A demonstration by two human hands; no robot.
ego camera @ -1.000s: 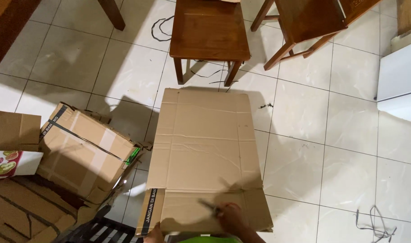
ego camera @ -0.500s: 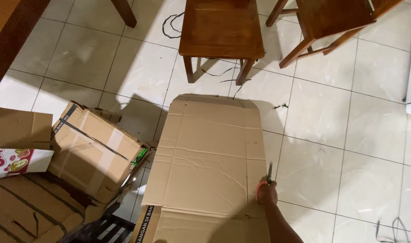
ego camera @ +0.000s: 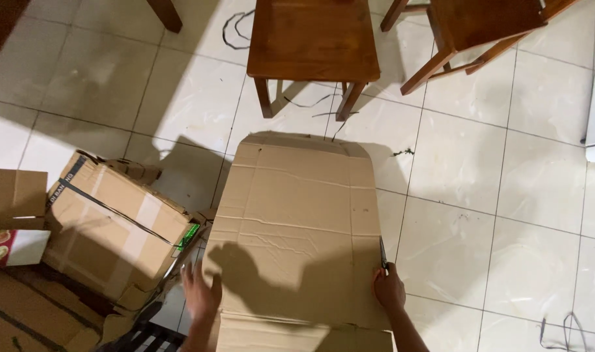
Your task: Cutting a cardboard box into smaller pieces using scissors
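Observation:
A large flattened cardboard sheet (ego camera: 297,221) lies on the tiled floor in front of me. My left hand (ego camera: 201,293) rests flat with spread fingers on its left edge near the bottom. At the sheet's right edge, my right hand (ego camera: 389,290) is closed around a thin dark tool (ego camera: 383,255) whose point runs up along the cardboard's edge. The tool looks like a blade or pen; I cannot tell which.
Closed and flattened cardboard boxes (ego camera: 108,228) pile up at the left. A wooden stool (ego camera: 314,45) stands just beyond the sheet, a second wooden chair (ego camera: 480,32) at the upper right. Black straps (ego camera: 565,329) lie on the tiles at lower right.
My right hand with the tool went from the sheet's lower middle to its right edge. My left hand came into view and pressed on the left edge. The view shifted.

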